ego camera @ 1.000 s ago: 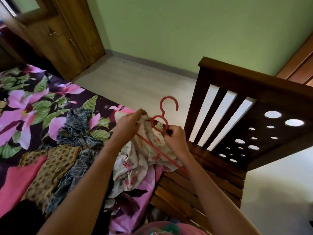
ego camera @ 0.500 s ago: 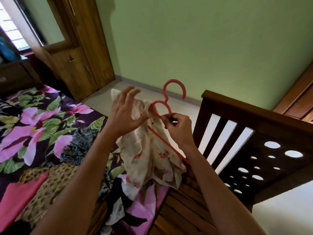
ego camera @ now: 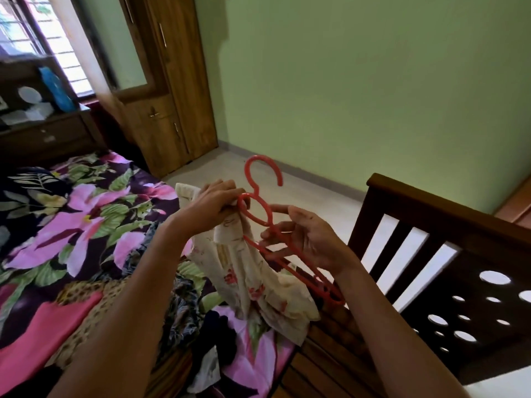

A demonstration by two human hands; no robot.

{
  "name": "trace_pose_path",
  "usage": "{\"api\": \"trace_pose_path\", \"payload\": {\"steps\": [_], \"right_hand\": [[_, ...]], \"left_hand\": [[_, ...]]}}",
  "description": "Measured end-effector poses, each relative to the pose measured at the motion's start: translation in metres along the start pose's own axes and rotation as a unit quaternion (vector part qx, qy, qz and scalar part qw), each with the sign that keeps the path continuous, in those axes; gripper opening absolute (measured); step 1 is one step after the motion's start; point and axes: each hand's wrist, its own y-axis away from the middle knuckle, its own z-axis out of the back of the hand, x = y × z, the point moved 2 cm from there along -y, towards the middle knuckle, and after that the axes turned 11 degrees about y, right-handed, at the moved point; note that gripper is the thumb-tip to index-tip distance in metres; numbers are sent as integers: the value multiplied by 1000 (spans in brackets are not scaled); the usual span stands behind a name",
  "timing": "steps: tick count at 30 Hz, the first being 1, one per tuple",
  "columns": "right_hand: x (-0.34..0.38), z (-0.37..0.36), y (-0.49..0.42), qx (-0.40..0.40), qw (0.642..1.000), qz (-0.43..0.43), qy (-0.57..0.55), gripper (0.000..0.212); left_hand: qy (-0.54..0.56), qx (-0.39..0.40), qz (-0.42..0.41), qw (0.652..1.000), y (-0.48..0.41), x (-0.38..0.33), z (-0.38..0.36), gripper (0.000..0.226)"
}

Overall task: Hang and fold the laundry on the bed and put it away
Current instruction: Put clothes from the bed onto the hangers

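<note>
A person stands at the foot corner of a bed (ego camera: 86, 214) and holds a piece of laundry up in front of them; the left hand (ego camera: 214, 209) is clenched around the bunched top edge of a cream garment (ego camera: 247, 271), and the right hand (ego camera: 304, 239) grasps a red plastic hanger (ego camera: 254, 193) just below its neck, fingers curled loosely round the bar; the step in hand appears to be fitting the garment onto the hanger; to do it well, the right hand should probably hold the hanger steady while the left finds the neck opening, slips one shoulder over one hanger arm, then eases the other across, so the cloth spreads flat rather than staying wadded; it likely helps to keep the pair lifted clear of the wooden footboard (ego camera: 431, 225) just beside them; the garment is thin, crumpled cream fabric with small red flowers, hanging in soft folds from the left hand, touching the hanger's loop, over the bed's corner; whether its hem rests on the bedding cannot be told; further laundry, including a leopard-print piece (ego camera: 86, 294) and a pink cloth (ego camera: 37, 331), lies on the floral bedsheet.
</note>
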Motion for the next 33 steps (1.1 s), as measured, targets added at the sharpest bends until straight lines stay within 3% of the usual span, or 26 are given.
{"api": "trace_pose_path", "payload": {"steps": [2,4,8,10,13,15,18,20,23,25,28,33], "right_hand": [[-5,11,-15,-14,992,-66,108,31],[-8,19,-30,-31,951,-85,295,26],[-5,-2,-57,97,879,-33,466,20],[-6,-18,-68,110,853,53,507,19],[-17,-27,-80,60,877,92,467,12],[-13,-27,-78,-11,855,129,501,10],[-9,-19,-77,-30,825,146,546,18],[-11,-11,-75,-32,779,160,605,19],[-17,12,-72,-106,640,147,747,24],[-11,28,-66,-148,594,89,785,34],[7,53,-53,-158,607,-26,778,30],[48,80,-30,-204,643,-87,733,27]], "left_hand": [[4,11,4,1000,5,-1,4,27],[-5,19,14,1000,8,-3,6,28],[-4,26,29,999,9,-9,7,33],[-8,27,31,999,8,-13,3,41],[-16,7,24,1000,11,-13,2,43],[-16,-15,20,1000,16,-7,4,42],[-9,-29,26,999,23,-2,7,41],[-15,-44,24,999,24,-1,9,36],[-32,-62,29,997,25,-1,16,27],[-37,-70,24,997,26,1,18,30],[-46,-76,28,996,27,4,20,28],[-80,-88,4,993,23,2,17,25]]}}
